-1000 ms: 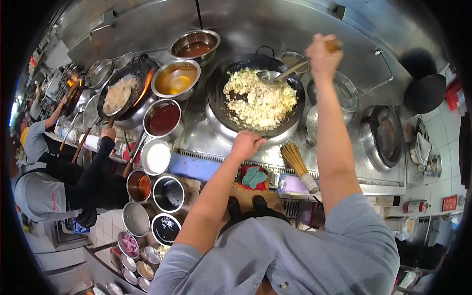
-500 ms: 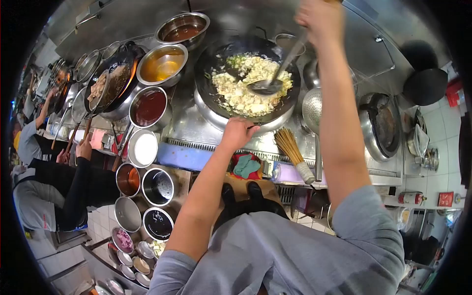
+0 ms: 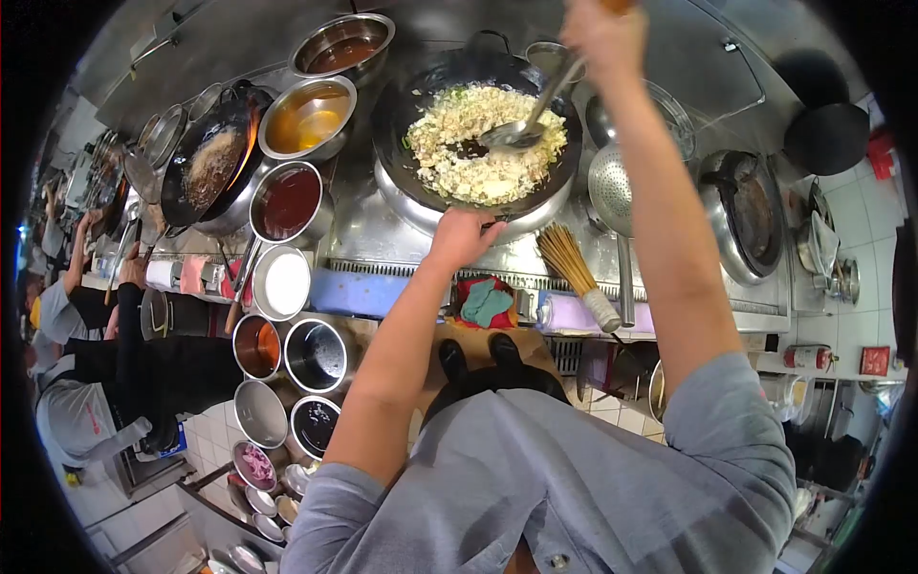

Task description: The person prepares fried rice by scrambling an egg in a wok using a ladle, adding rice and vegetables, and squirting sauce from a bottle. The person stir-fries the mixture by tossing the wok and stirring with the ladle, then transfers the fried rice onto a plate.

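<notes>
A black wok (image 3: 387,143) sits on the burner, holding pale fried rice with egg (image 3: 488,182) and green bits. My left hand (image 3: 463,236) is closed on the wok's near rim, where a handle is mostly hidden by the fingers. Above and right of the wok, my right hand (image 3: 604,38) grips the ladle's handle end and is blurred a little. The ladle (image 3: 514,134) slants down to the left, its bowl resting in the rice near the wok's middle.
Metal bowls of sauce (image 3: 289,203) and oil (image 3: 304,119) stand left of the wok. A bamboo brush (image 3: 569,263) and a perforated strainer (image 3: 612,187) lie right. Another wok (image 3: 755,215) is far right. A co-worker (image 3: 91,411) stands at left beside a flaming wok (image 3: 206,172).
The ladle bowl has moved through the rice, which is now more spread out. My right hand has risen toward the top edge. The co-worker's wok has been set differently, its ladle lifted to the left.
</notes>
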The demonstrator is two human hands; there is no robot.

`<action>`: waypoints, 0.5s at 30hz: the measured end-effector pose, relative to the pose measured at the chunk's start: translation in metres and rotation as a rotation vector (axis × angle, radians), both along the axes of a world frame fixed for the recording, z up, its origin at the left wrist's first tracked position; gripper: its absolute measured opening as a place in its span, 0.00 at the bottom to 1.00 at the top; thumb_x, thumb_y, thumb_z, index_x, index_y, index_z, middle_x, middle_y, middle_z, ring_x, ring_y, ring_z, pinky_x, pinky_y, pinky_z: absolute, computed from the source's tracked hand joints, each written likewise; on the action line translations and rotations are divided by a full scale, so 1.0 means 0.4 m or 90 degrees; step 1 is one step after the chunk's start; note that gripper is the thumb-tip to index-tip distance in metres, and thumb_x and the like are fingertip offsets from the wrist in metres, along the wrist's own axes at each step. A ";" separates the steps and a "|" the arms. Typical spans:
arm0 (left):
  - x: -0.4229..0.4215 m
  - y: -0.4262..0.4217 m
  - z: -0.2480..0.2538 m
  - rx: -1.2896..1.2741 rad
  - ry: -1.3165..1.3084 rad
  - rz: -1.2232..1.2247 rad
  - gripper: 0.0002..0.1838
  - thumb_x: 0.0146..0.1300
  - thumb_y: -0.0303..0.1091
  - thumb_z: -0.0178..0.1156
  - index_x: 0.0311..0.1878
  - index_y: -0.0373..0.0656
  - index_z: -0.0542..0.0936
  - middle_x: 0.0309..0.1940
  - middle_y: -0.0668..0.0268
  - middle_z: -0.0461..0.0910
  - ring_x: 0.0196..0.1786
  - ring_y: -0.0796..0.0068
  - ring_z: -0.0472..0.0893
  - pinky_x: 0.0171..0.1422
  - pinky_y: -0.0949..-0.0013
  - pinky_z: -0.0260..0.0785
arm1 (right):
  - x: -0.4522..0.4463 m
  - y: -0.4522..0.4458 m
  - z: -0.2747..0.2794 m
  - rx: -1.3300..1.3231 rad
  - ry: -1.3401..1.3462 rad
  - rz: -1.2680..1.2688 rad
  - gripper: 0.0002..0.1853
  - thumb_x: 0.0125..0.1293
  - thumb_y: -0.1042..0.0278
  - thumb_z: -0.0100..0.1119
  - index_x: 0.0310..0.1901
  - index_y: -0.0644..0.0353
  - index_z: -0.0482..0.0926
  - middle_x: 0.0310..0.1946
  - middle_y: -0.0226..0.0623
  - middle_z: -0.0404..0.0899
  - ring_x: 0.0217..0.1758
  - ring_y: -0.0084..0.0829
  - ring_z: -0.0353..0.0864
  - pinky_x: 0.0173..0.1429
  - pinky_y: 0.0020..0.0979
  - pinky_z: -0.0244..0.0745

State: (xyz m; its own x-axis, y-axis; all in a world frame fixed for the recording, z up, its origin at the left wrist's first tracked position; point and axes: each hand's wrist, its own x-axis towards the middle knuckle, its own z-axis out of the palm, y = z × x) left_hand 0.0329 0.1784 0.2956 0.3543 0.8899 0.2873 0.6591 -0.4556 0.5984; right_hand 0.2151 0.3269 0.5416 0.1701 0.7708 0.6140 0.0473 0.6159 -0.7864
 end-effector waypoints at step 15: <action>-0.002 0.014 0.002 -0.012 0.006 -0.005 0.17 0.62 0.49 0.65 0.34 0.44 0.86 0.27 0.55 0.82 0.33 0.51 0.81 0.39 0.55 0.73 | -0.118 0.083 -0.031 -0.057 -0.004 -0.031 0.10 0.67 0.66 0.56 0.27 0.53 0.70 0.14 0.27 0.67 0.13 0.23 0.68 0.17 0.26 0.57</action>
